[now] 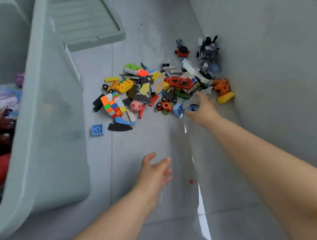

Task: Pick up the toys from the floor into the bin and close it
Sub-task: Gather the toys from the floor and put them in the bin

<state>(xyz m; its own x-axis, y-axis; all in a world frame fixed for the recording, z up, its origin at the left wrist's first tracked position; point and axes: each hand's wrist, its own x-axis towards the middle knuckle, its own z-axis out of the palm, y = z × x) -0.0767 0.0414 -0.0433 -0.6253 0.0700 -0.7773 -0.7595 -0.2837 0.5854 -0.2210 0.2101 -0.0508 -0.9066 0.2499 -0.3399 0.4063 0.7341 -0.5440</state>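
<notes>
Mid-pickup, your empty, spread right hand (204,111) reaches the colourful plastic toy heap (146,89) on the floor at centre, your left hand (155,173) hangs slack below; next, scoop a handful for the grey plastic bin (47,112) at left.

On the floor (133,140) lie one pink ball (135,106), one colour cube (113,106), one red car (181,82) and one lid (85,21), beside one bin (50,131).
</notes>
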